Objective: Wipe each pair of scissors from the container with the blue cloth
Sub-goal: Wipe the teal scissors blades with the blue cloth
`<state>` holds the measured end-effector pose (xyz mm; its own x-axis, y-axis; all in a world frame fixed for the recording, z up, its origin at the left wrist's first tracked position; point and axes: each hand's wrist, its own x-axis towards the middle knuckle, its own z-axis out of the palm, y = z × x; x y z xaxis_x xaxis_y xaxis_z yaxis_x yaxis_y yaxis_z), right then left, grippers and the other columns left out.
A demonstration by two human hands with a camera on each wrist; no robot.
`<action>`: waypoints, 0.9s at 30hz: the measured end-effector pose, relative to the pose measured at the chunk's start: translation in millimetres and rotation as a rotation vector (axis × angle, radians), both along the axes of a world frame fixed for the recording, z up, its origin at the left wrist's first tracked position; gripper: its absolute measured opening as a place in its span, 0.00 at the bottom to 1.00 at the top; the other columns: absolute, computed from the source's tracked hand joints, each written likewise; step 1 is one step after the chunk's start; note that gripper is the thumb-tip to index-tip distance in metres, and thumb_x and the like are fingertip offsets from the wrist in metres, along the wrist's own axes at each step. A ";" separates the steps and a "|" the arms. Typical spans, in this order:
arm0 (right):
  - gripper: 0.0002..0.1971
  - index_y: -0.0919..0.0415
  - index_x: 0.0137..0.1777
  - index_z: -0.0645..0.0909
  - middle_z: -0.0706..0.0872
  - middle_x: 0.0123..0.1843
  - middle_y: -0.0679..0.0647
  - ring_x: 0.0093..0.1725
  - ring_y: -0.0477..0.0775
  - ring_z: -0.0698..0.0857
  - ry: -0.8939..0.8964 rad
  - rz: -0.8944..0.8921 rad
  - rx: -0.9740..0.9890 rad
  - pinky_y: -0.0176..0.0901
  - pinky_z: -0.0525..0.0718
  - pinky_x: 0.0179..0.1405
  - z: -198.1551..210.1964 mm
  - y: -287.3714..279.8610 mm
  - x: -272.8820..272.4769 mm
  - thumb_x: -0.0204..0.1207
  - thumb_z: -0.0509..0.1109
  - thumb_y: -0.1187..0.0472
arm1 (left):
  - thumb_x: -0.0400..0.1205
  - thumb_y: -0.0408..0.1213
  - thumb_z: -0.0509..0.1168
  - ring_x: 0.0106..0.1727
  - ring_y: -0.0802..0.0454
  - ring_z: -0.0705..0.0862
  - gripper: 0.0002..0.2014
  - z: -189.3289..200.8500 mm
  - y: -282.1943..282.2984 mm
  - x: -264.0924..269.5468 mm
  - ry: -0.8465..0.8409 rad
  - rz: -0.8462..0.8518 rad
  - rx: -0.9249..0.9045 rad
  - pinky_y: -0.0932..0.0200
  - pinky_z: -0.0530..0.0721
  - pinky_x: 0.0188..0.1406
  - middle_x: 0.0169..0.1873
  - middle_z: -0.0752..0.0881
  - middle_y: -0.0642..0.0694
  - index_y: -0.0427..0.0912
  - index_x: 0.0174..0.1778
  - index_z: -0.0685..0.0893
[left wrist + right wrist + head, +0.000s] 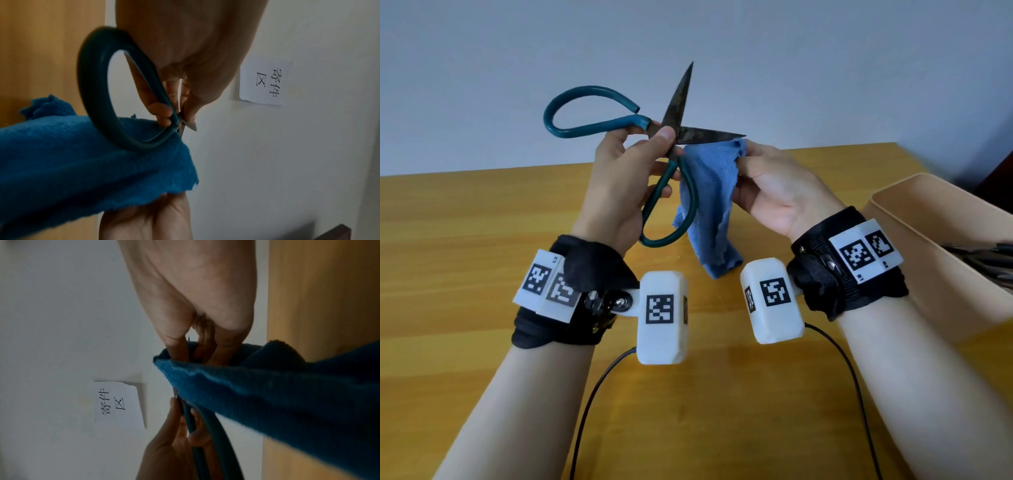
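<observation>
A large pair of scissors (pixel 674 113) with dark rusty blades and teal loop handles is held up above the table, its blades spread wide. My left hand (pixel 633 161) pinches it at the pivot, thumb in front. One blade points up, the other points right, its tip just above the blue cloth (pixel 710 198). My right hand (pixel 767 181) grips the cloth's top edge, and the rest hangs down to the table. The left wrist view has a teal handle loop (pixel 98 104) lying against the cloth (pixel 82 170). In the right wrist view my fingers pinch the cloth (pixel 267 394).
A beige container (pixel 928 236) stands at the right on the wooden table (pixel 465 257), with dark handles of more scissors (pixel 986 257) showing inside. A white wall with a paper label (pixel 265 82) lies behind. Black cables trail from both wrist cameras toward me.
</observation>
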<state>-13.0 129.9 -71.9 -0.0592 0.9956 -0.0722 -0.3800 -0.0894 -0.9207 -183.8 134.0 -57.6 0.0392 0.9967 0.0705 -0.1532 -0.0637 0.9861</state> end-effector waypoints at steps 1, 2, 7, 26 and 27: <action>0.12 0.73 0.61 0.81 0.89 0.47 0.63 0.42 0.56 0.90 -0.019 -0.010 0.001 0.45 0.91 0.41 -0.2 -0.2 -1.0 0.81 0.63 0.78 | 0.86 0.38 0.69 0.36 0.53 0.85 0.11 -0.4 -1.3 3.0 0.016 -0.014 0.004 0.62 0.79 0.26 0.42 0.89 0.46 0.43 0.62 0.77; 0.09 0.72 0.58 0.82 0.89 0.46 0.62 0.42 0.56 0.90 -0.028 -0.013 0.001 0.46 0.91 0.44 -0.4 -0.4 -2.1 0.81 0.64 0.76 | 0.86 0.38 0.69 0.36 0.53 0.85 0.11 -0.6 -2.5 5.7 0.034 -0.028 0.010 0.62 0.79 0.27 0.42 0.89 0.46 0.43 0.62 0.77; 0.14 0.76 0.66 0.80 0.87 0.57 0.69 0.52 0.63 0.87 0.005 -0.088 -0.031 0.57 0.88 0.59 -1.5 0.9 -4.4 0.82 0.68 0.70 | 0.86 0.39 0.69 0.33 0.53 0.85 0.09 -2.0 -6.4 13.2 0.121 -0.089 0.044 0.62 0.79 0.27 0.45 0.83 0.43 0.42 0.57 0.76; 0.12 0.64 0.45 0.82 0.88 0.39 0.59 0.40 0.58 0.88 0.127 -0.184 -0.019 0.55 0.89 0.53 1.8 1.0 -11.0 0.82 0.59 0.76 | 0.87 0.37 0.68 0.22 0.54 0.75 0.13 6.3 -9.8 12.3 0.193 -0.084 0.103 0.61 0.71 0.23 0.36 0.77 0.48 0.41 0.45 0.69; 0.12 0.64 0.45 0.82 0.88 0.39 0.59 0.39 0.57 0.88 0.128 -0.186 -0.014 0.52 0.90 0.49 2.2 1.2 -10.4 0.82 0.59 0.76 | 0.86 0.37 0.69 0.22 0.54 0.75 0.13 6.7 -10.1 12.1 0.189 -0.083 0.101 0.61 0.71 0.23 0.36 0.77 0.48 0.42 0.44 0.69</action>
